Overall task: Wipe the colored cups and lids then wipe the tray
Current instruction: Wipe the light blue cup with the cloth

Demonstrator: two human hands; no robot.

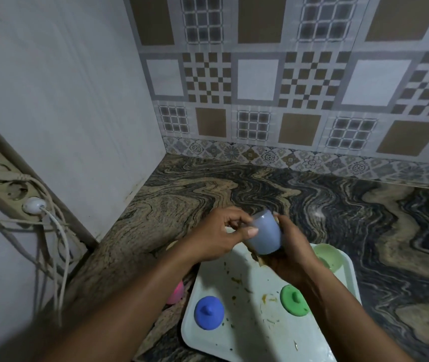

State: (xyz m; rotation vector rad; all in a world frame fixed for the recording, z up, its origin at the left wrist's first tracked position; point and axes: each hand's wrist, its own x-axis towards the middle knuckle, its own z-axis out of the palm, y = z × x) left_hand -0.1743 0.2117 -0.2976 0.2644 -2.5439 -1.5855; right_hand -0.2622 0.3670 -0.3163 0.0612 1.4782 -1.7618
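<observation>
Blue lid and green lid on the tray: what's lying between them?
In the head view, only bare tray with yellowish food smears between blue lid and green lid.

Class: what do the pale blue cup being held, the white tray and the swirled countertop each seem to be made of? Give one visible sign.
Pale blue round cup: probably plastic, matt and slightly translucent. White rectangular tray: likely plastic or melamine; smooth, glossy, raised rim. Swirled brown-black countertop: polished stone or stone-look tile; veins, reflected sheen.
</observation>
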